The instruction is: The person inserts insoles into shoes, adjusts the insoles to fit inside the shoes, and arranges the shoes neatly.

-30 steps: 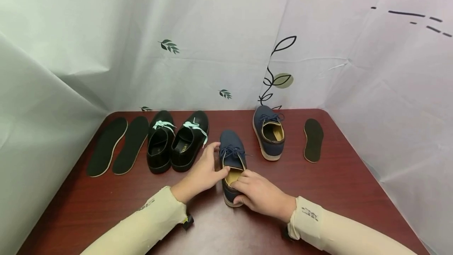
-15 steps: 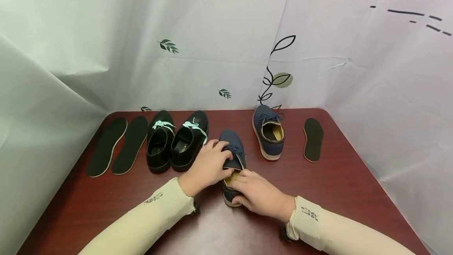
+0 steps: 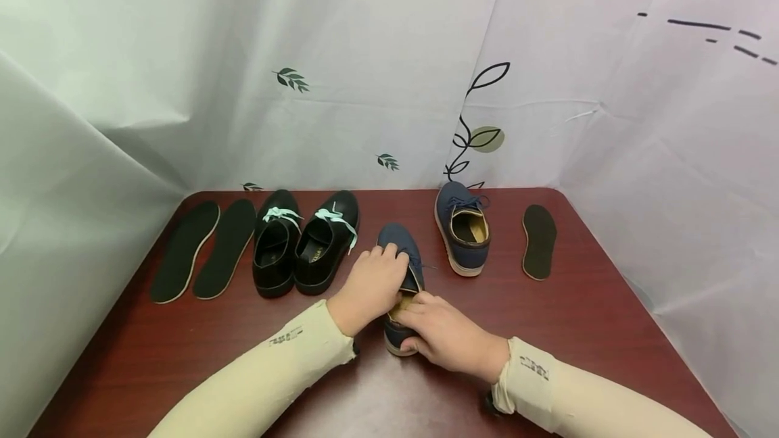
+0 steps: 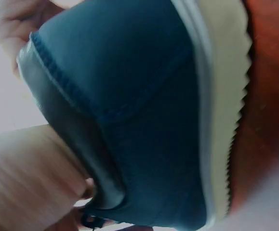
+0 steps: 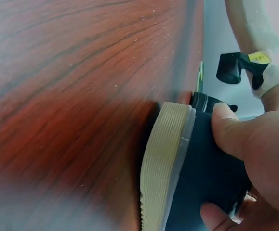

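Note:
A navy lace-up shoe [image 3: 398, 235] with a tan lining stands on the table, toe pointing away. My left hand [image 3: 372, 284] lies over its laces from the left, fingers curled at the tongue and thumb at the opening. At the heel, my right hand [image 3: 449, 340] grips the collar, with the thumb outside and fingers reaching in. The left wrist view shows the shoe's blue side [image 4: 144, 82] and pale sole close up. In the right wrist view the thumb [image 5: 228, 127] presses on the heel. What lies inside the shoe is mostly hidden.
Its matching navy shoe [image 3: 462, 228] stands at the back right, left of a short dark insole [image 3: 539, 242]. Two black shoes [image 3: 275, 242] with mint laces stand at left, beside two longer dark insoles [image 3: 185, 252]. A white curtain [image 3: 365, 86] hangs behind the reddish-brown table [image 3: 517, 316].
My left hand has moved rightward from the shoe's left side onto its laces and tongue, and its fingers have curled over. The right hand has stayed at the heel.

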The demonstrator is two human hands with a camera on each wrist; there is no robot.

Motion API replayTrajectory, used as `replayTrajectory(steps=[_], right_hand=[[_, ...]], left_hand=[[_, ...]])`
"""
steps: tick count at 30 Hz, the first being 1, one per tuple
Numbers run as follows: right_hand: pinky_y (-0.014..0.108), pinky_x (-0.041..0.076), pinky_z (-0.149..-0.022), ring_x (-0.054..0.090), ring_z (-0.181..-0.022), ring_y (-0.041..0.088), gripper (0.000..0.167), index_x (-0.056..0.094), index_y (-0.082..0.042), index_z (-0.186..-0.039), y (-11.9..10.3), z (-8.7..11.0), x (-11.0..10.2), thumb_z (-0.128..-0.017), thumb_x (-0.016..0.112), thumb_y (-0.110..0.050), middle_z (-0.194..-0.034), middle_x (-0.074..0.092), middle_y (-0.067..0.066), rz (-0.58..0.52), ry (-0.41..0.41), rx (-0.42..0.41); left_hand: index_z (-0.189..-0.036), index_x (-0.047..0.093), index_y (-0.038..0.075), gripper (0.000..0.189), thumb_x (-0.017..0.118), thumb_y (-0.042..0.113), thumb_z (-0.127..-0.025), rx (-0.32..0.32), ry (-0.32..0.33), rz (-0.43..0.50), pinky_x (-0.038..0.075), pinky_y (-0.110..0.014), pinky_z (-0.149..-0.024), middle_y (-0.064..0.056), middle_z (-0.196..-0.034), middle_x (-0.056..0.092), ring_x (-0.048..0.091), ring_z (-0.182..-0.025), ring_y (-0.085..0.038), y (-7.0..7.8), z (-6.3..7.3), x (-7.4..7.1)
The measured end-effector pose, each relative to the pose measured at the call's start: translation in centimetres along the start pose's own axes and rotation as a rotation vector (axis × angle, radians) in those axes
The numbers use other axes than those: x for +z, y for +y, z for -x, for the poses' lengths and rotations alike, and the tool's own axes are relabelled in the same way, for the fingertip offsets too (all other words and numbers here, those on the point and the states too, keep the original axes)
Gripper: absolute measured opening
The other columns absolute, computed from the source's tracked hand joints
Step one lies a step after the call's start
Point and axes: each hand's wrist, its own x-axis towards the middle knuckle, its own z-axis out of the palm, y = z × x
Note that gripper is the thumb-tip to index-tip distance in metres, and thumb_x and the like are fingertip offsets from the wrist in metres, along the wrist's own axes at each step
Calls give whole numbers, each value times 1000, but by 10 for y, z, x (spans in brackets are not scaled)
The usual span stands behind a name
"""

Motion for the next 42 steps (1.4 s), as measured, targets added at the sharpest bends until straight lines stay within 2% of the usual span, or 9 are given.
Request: replayTrajectory(steps=[9, 16, 23, 26, 30, 33, 36, 39, 42], right_hand=[[29, 44, -84, 52, -91, 11, 25, 57, -22, -88, 0, -1, 2, -83, 77, -36, -83, 55, -13, -8, 11, 40], [29, 43, -84, 53, -89, 11, 27, 55, -19, -86, 1, 1, 4, -82, 77, -36, -81, 55, -11, 10, 36, 31], [31, 41, -87, 52, -92, 13, 27, 53, -17, -84, 1, 3, 7, -81, 76, -31, -84, 54, -9, 8, 75, 8], [31, 42, -87, 52, -93, 13, 27, 52, -18, -84, 1, 3, 7, -82, 75, -32, -83, 52, -9, 5, 74, 17], [32, 42, -87, 52, -91, 14, 27, 51, -18, -82, 1, 2, 6, -83, 75, -31, -81, 51, -9, 0, 74, 19], [31, 41, -87, 52, -91, 14, 27, 51, -18, -82, 1, 2, 6, -82, 76, -31, -81, 52, -9, 3, 77, 8], [31, 41, -88, 53, -92, 14, 28, 52, -18, -82, 0, 1, 6, -82, 76, -31, -81, 53, -8, 10, 80, 3], [31, 42, -88, 54, -93, 14, 26, 52, -18, -83, 0, 1, 6, -83, 76, -31, -83, 54, -8, 11, 75, 10], [32, 43, -89, 54, -94, 14, 25, 53, -19, -84, 0, 2, 6, -85, 75, -31, -83, 54, -8, 12, 65, 15]], left_hand=[[-105, 71, 13, 14, 67, 23, -96, 30, 78, -84, 55, -35, -68, -8, -96, 59, 61, -82, -24, 3, -2, 3], [-99, 65, 11, 8, 64, 19, -97, 90, 191, 54, 47, -27, -47, -6, -88, 54, 58, -57, -17, -7, 0, 11], [-93, 56, 9, 13, 64, 20, -96, 57, 276, 176, 39, -26, -42, -3, -79, 53, 46, -45, -16, -22, 1, 18], [-94, 51, 9, 18, 65, 20, -96, 0, 266, 240, 38, -26, -42, -1, -71, 54, 48, -45, -17, -25, -1, 19], [-117, 54, 4, 31, 65, 23, -95, -47, 240, 244, 38, -27, -40, -1, -63, 58, 50, -42, -17, -24, -3, 19], [-117, 61, 6, 27, 61, 23, -97, -21, 214, 165, 46, -31, -45, -3, -69, 64, 58, -51, -19, -24, -3, 19], [-103, 63, 9, 16, 58, 24, -99, 25, 167, 136, 55, -36, -62, -4, -84, 67, 66, -74, -23, -26, -4, 19], [-98, 57, 9, 14, 55, 23, -102, 44, 92, 238, 54, -36, -71, -5, -89, 64, 66, -84, -23, -29, -6, 19], [-97, 52, 10, 13, 51, 21, -103, 46, 33, 350, 51, -35, -64, -4, -81, 58, 63, -75, -22, -30, -8, 20]])
